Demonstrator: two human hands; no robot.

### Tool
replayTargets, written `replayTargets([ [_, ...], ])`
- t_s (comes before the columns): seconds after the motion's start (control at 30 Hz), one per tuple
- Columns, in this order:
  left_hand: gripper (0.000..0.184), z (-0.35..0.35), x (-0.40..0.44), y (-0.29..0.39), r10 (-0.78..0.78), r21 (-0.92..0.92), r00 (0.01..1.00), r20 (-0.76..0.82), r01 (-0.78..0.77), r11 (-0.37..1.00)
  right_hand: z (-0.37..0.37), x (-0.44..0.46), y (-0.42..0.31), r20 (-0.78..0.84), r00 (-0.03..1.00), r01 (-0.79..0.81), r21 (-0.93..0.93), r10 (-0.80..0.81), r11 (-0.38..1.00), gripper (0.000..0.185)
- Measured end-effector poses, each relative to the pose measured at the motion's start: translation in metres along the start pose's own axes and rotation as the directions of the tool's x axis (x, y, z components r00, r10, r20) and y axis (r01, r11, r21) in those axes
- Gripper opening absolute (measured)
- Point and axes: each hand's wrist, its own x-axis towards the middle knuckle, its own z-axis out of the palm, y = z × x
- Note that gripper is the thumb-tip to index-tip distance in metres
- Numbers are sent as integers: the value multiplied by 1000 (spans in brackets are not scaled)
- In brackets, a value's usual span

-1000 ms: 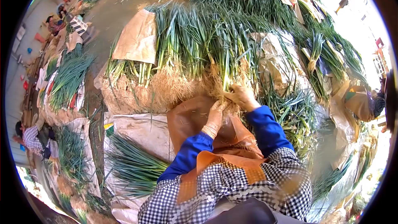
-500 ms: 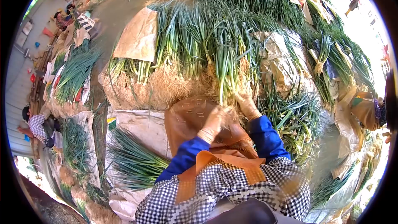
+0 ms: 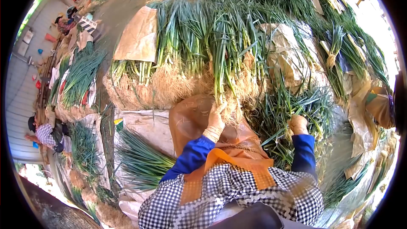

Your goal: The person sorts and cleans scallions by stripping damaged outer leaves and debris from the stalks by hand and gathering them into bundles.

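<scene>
My left hand (image 3: 216,121) is closed round the root end of a few green onions (image 3: 219,70), whose leaves point away from me. Pale, stringy roots (image 3: 231,109) hang beside its fingers, above the brown apron sheet (image 3: 186,116) over my lap. Off to the right, my right hand (image 3: 298,124) is curled into a fist over a heap of loose green leaves and stripped stalks (image 3: 282,118). Whatever lies inside that fist is hidden.
A long row of rooted green onions (image 3: 178,38) lies in front, partly under brown paper (image 3: 136,34). Trimmed-looking onions (image 3: 142,159) rest on a white sheet (image 3: 146,123) at my left. A person in a checked top (image 3: 44,135) sits far left, beside more onions.
My right hand has moved from the onion roots out to the right, over the leaf heap. My left hand has shifted slightly and stays at the root end of the onions.
</scene>
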Motion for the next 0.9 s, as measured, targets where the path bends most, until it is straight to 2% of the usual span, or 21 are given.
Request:
replayTargets([
  [0.03,21,1,1,-2,-1,0,1000,4,1,1000,-6,7,2,158,987,21,-145,2,989,32],
  [0.07,21,2,5,-2,6,-31,1000,21,-5,1000,-14,14,-34,-95,995,19,107,-8,994,33],
  [0.1,21,-2,1,-4,4,-57,1000,23,-2,998,-41,14,-79,-196,977,142,304,-84,942,36],
  [0.17,23,-4,-5,1,-11,42,998,64,9,999,-65,26,-146,-203,951,300,426,-233,854,36],
  [0.2,23,-6,-3,-1,-28,-54,997,74,32,998,-57,43,-169,-256,927,369,478,-275,797,35],
  [0.23,23,-11,-1,-3,-45,-148,995,85,58,987,-58,58,-191,-229,919,391,414,-322,822,37],
  [0.27,22,-29,9,-11,-55,-126,996,64,63,990,-62,70,-209,-130,934,358,363,-333,861,41],
  [0.3,22,-22,1,-6,-43,-125,997,62,51,991,-62,73,-221,-289,876,465,289,-387,837,45],
  [0.33,21,-6,-12,4,-40,-142,998,50,47,989,-51,81,-232,-353,847,503,292,-397,813,47],
  [0.37,21,2,-20,10,-39,-163,999,36,44,986,-54,80,-245,-413,815,540,291,-406,790,50],
  [0.4,23,0,-21,10,-32,-143,998,63,41,989,-58,77,-248,-327,872,472,367,-364,801,57],
  [0.43,23,-9,-19,6,-29,-146,998,57,37,989,-25,95,-251,-438,831,517,376,-344,769,67],
  [0.5,27,-32,-7,-8,11,-148,994,106,4,989,-37,87,-254,-278,850,523,328,-448,787,71],
  [0.53,27,-39,-2,-11,0,-140,997,74,10,990,-47,79,-254,-84,868,482,387,-490,786,64],
  [0.57,27,-37,-2,-6,1,-138,997,76,10,990,-61,64,-253,-26,845,484,460,-534,745,48],
  [0.63,26,-34,-8,-1,-33,-207,999,34,40,978,-57,46,-246,26,721,648,329,-693,687,34],
  [0.67,27,-31,-10,1,-44,-199,997,56,54,979,-50,36,-238,-12,749,591,463,-662,660,27],
  [0.7,27,-33,-11,0,-51,-205,997,52,61,977,-47,29,-227,-3,751,586,462,-660,665,27],
  [0.77,25,-33,-10,3,-18,-116,993,118,32,993,-64,19,-203,55,684,569,582,-727,580,27],
  [0.8,22,-31,-14,6,-25,-164,969,246,67,984,-75,15,-194,57,676,551,623,-735,555,26],
  [0.9,19,-25,-10,7,-10,-281,978,207,69,957,-96,22,-159,63,647,483,737,-760,473,21],
])
